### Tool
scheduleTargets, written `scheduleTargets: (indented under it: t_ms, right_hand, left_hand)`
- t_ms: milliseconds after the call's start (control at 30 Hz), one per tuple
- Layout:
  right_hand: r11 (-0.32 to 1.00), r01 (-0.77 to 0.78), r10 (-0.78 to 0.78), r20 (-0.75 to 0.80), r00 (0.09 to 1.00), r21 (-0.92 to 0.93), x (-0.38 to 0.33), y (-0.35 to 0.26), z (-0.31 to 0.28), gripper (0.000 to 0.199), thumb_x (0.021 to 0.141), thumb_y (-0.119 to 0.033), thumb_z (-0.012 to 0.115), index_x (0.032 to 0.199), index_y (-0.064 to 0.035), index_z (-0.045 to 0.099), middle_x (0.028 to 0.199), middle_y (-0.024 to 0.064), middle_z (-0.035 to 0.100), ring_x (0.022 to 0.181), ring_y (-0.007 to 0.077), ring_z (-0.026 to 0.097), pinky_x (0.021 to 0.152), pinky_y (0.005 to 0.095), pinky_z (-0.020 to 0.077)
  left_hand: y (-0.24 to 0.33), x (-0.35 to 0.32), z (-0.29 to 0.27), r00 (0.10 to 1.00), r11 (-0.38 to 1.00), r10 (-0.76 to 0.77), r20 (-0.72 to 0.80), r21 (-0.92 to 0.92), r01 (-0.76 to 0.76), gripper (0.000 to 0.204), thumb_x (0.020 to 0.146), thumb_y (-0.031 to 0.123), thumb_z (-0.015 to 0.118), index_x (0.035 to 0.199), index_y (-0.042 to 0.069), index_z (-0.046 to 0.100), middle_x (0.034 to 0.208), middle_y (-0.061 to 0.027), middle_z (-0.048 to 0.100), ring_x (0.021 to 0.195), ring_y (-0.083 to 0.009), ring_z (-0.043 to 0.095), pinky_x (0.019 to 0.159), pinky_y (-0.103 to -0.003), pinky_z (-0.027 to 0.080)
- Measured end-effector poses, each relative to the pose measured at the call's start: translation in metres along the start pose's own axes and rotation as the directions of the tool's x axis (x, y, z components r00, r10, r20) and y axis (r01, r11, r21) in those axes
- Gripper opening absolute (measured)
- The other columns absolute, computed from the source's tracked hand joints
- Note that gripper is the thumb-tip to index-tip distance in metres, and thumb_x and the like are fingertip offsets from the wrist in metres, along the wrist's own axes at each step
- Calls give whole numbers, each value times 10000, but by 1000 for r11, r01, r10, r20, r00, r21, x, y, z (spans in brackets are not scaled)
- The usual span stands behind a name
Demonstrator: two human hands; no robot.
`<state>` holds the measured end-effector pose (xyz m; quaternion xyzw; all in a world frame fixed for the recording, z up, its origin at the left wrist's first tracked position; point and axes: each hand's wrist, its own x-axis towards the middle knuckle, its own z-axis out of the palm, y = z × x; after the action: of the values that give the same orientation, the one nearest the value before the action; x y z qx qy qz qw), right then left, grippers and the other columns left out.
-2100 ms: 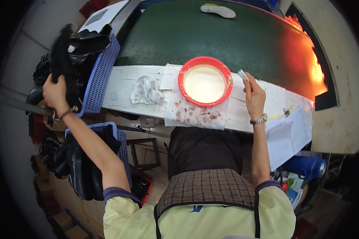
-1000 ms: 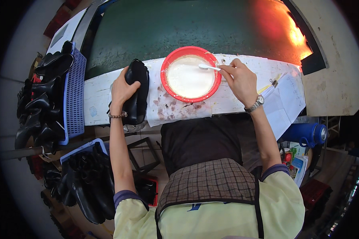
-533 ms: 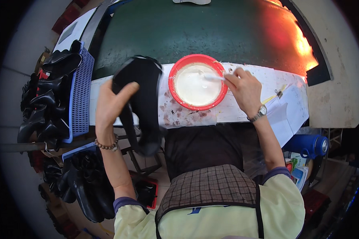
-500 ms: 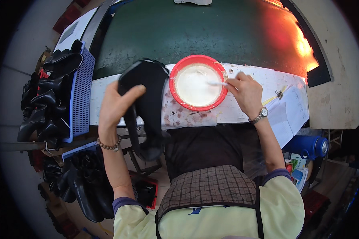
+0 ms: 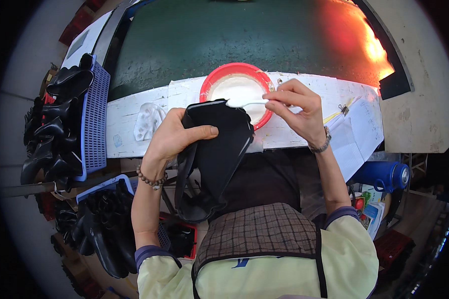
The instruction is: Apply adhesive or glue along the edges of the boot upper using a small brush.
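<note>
My left hand [image 5: 177,138] grips a black boot upper [image 5: 222,149] near its top edge, thumb lying across the dark inner face. The upper hangs down in front of the white table edge, over my lap. Between the thumb and fingers of my right hand [image 5: 300,110] is a slim white brush [image 5: 254,102]. Its whitened tip touches the top edge of the boot upper. White streaks show along that edge and down the right side. Just behind the upper stands a red bowl [image 5: 209,82] of creamy white paste [image 5: 239,89]; the upper hides part of it.
At the left, a blue basket [image 5: 96,114] holds several black boot uppers [image 5: 60,124], with more in a basket below. Crumpled white plastic [image 5: 148,121] lies on the white tabletop [image 5: 127,107]. Papers with a binder clip [image 5: 343,109] and a blue flask [image 5: 381,175] are at the right.
The brush has moved from over the bowl leftward to the upper's top edge. My left hand has brought the upper right, turning its inner face up. Crumpled plastic behind it now shows.
</note>
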<state>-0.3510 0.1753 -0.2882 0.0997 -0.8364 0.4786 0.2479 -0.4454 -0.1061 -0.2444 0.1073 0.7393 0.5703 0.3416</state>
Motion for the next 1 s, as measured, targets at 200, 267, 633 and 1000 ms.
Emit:
scheduleTargets:
  t_ms: [200, 267, 633, 1000]
  right_hand:
    - [996, 86, -85, -35, 996, 38, 1, 4, 5, 187, 817, -16, 808, 1002, -23, 789, 908, 58, 658, 784, 114, 633, 663, 236, 507]
    - [996, 81, -79, -33, 996, 49, -4, 1, 9, 186, 815, -17, 809, 1000, -25, 791, 904, 57, 662, 780, 116, 633, 661, 237, 504]
    - [950, -155, 152, -32, 988, -272, 2, 17, 4, 141, 872, -150, 755, 984, -72, 790, 851, 34, 688, 681, 142, 623, 591, 279, 462]
    - [662, 64, 92, 165, 982, -747, -5, 52, 15, 96, 811, -201, 737, 800, -105, 742, 843, 38, 645, 752, 241, 669, 686, 401, 546]
  left_hand:
    - [7, -13, -8, 996, 989, 67, -53, -131, -74, 291, 796, 49, 805, 1033, -78, 694, 887, -128, 748, 752, -159, 722, 680, -268, 597]
    - [10, -17, -12, 983, 977, 116, -144, -164, -139, 257, 809, 44, 796, 1019, -72, 703, 885, -122, 745, 762, -160, 721, 697, -264, 597]
    - [19, -8, -57, 823, 946, 311, -475, 235, -221, 296, 862, 158, 786, 1053, -58, 721, 946, -105, 750, 825, -139, 692, 753, -272, 550]
    - [-119, 30, -79, 848, 694, 459, -267, 703, -154, 1348, 608, 389, 958, 1596, -4, 130, 1464, -277, 468, 1323, -349, 516, 1081, -409, 419]
